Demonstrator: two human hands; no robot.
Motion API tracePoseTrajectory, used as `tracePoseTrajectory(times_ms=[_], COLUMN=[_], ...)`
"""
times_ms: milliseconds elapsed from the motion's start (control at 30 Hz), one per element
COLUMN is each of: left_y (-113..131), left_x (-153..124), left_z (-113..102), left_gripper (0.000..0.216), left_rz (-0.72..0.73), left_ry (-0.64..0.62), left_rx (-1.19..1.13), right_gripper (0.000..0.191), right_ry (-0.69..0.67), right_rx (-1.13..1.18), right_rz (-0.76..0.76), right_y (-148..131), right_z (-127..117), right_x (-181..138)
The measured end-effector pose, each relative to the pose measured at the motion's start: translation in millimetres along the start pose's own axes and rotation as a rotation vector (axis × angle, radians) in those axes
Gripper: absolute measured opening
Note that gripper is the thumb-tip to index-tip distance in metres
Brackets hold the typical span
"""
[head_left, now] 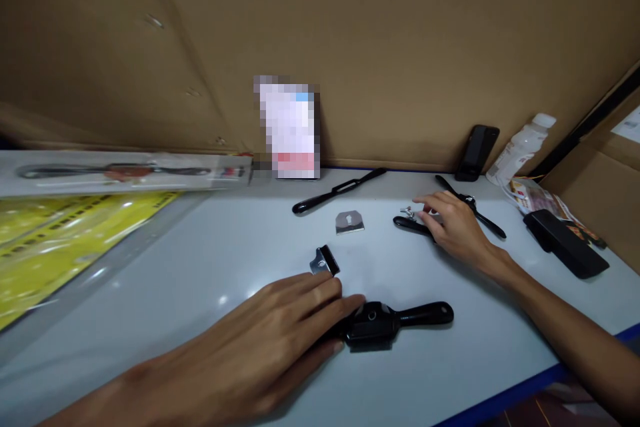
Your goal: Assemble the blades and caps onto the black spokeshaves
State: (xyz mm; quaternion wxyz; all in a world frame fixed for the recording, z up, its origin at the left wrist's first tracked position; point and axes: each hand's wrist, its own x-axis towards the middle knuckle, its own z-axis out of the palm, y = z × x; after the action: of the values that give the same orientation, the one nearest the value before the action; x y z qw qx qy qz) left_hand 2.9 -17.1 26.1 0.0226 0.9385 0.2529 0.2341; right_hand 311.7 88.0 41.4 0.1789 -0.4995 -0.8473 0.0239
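My left hand [295, 327] closes around the left handle of a black spokeshave [425, 315] lying near the front of the table. Just beyond its fingertips is a small metal lever cap [325, 260]. A flat steel blade [349, 221] with a slot lies farther back. Behind it, a bare black spokeshave body [343, 191] rests at a slant. My right hand [455, 227] hovers by some small silvery screws [407, 212], thumb and fingers apart. Beneath it, a black handle [413, 223] is partly hidden. Another black spokeshave [473, 203] lies beyond this hand.
Packaged tools in plastic [125, 172] and a yellow sheet in clear wrap [70, 233] cover the left side. A blurred-out upright screen or card [295, 133] leans on the cardboard wall. At right are a black phone [477, 152], a bottle [520, 150] and a black object [565, 243].
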Motion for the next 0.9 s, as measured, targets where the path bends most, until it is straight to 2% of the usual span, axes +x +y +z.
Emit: tracePoseTrajectory(times_ms=[133,300,500,700,900], left_y=[0,0,0,-1,0], left_x=[1,1,1,0,1], left_z=[0,-2,0,0,1], left_gripper=[0.04,0.043,0.041,0.041,0.041], left_rz=[0.01,0.001,0.018,0.022,0.0], left_ry=[-0.003,0.012,0.013,-0.007,-0.017], left_rx=[0.002,0.005,0.011,0.025,-0.002], right_gripper=[0.031,0.008,0.013,0.008,0.01], right_ry=[-0.06,-0.108,-0.149,-0.175,-0.178], right_rx=[0.006,0.036,0.015,-0.075,-0.144], right_rz=[0.001,0.037,0.021,-0.021,-0.017], right_y=[-1,0,12,17,7], right_z=[10,17,10,3,-7], right_x=[12,22,19,14,12])
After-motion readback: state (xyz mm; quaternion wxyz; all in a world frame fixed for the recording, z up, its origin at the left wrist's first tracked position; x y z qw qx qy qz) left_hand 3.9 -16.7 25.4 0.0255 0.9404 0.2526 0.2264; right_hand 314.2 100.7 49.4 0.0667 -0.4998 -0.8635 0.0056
